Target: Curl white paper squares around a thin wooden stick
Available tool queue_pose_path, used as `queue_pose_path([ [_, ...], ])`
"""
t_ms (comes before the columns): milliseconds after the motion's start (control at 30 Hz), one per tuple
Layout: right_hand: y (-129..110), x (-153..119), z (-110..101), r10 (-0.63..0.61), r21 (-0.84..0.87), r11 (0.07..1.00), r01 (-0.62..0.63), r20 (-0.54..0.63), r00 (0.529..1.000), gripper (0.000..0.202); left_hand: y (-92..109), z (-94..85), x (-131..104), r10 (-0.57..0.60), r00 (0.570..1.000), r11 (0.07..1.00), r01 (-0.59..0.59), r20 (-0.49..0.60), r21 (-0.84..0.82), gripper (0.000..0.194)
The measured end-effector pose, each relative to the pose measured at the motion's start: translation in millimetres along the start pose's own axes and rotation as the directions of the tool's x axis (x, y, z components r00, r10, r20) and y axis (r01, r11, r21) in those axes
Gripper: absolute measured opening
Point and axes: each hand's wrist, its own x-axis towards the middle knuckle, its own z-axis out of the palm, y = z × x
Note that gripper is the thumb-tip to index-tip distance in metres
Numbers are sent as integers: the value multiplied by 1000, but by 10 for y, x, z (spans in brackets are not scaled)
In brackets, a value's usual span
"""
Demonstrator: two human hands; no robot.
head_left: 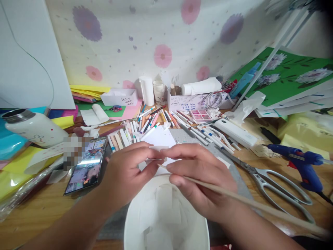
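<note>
My left hand (pixel 123 172) pinches a small piece of white paper (pixel 159 148) between thumb and fingers. Close against it, my right hand (pixel 204 175) is closed round a long thin wooden stick (pixel 234 194). The stick's tip meets the paper near my left thumb, and its other end runs back to the lower right. Fingertips of my right hand also touch the paper's edge. Below both hands stands a white tub (pixel 127 225) with several pieces of white paper (pixel 164 199) inside. A larger white sheet (pixel 162 135) lies behind my hands, partly hidden by them.
On the left are a phone (pixel 87 166) and a white bottle (pixel 36 128). Many markers (pixel 153 121) lie scattered behind my hands. Large scissors (pixel 270 184), a blue glue gun (pixel 301 161) and a white device (pixel 235 133) lie at right. Paper cups (pixel 158 91) stand farther back.
</note>
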Motion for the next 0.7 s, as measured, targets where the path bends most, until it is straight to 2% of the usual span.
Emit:
queue_pose_path([
  [133,3,-12,-5,0,-47,999,1,14,1000,10,0,1,14,-24,1000,999,25,13,-35,11],
  [267,-2,10,-34,19,-15,1000,-19,-22,1000,10,3,-21,12,-34,998,992,29,-44,-121,3],
  [400,3,29,-34,29,25,999,-28,-60,998,14,-4,-39,-11,-23,996,980,7,-83,-197,6],
  [700,10,14,-26,36,52,998,-34,-34,999,13,-53,-27,-46,-12,994,966,-16,-109,-258,15],
])
